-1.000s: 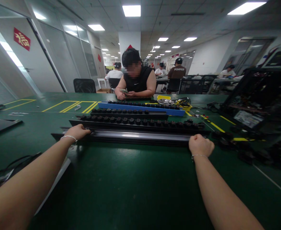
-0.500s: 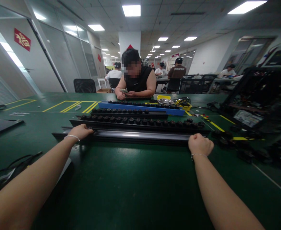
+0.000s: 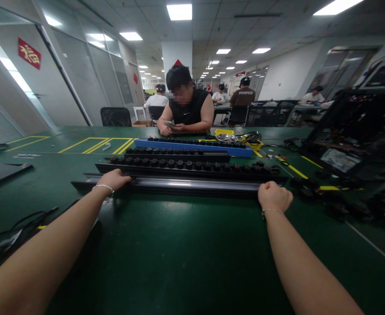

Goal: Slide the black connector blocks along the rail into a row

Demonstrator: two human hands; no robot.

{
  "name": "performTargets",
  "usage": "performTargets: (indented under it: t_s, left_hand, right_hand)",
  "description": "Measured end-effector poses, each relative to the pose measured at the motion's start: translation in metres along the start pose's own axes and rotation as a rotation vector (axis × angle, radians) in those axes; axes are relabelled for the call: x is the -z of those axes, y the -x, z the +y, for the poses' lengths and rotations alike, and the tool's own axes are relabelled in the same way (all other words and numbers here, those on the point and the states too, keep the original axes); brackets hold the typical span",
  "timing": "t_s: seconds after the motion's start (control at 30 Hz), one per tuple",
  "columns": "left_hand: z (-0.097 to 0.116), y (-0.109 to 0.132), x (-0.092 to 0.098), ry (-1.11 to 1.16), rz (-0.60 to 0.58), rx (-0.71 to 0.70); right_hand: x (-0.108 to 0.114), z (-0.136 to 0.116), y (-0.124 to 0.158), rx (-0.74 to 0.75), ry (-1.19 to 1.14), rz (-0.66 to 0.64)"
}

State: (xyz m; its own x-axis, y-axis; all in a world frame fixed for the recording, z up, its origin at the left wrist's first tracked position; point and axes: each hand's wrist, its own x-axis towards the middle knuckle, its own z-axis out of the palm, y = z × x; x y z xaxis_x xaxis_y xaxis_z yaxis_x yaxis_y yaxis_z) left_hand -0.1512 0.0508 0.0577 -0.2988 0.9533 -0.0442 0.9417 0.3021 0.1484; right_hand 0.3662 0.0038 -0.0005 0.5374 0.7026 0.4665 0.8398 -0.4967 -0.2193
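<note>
A long black metal rail with a shiny channel along its length lies across the green table in front of me. My left hand is at its left part, thumb and fingers pinched over the channel. A small dark piece seems to be at those fingertips, too dark to make out. Near the rail's right end, my right hand is closed in a fist around its edge; the fingers' inner side is hidden. Just behind lies another black rail bearing a row of round black parts.
Farther back are a shorter black rail with parts and a blue rail. A yellow tray and metal dish stand behind. Dark equipment is at right, cables at left. A person sits opposite holding a phone.
My left hand has slid slightly to the right along the rail, still pinched. The right hand and the rail have stayed in place.
</note>
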Motion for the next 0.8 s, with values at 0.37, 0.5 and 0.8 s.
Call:
performTargets:
  t_s: [0.37, 0.5, 0.8]
  left_hand:
    - [0.012, 0.0, -0.011, 0.03, 0.032, 0.01]
    - [0.013, -0.001, -0.013, 0.031, 0.027, 0.011]
    - [0.013, -0.004, -0.019, 0.052, 0.031, 0.013]
  right_hand:
    - [-0.003, 0.002, -0.001, 0.005, -0.013, 0.015]
    - [-0.004, 0.002, -0.002, 0.001, -0.019, -0.005]
    - [-0.005, 0.002, -0.002, -0.007, -0.015, 0.018]
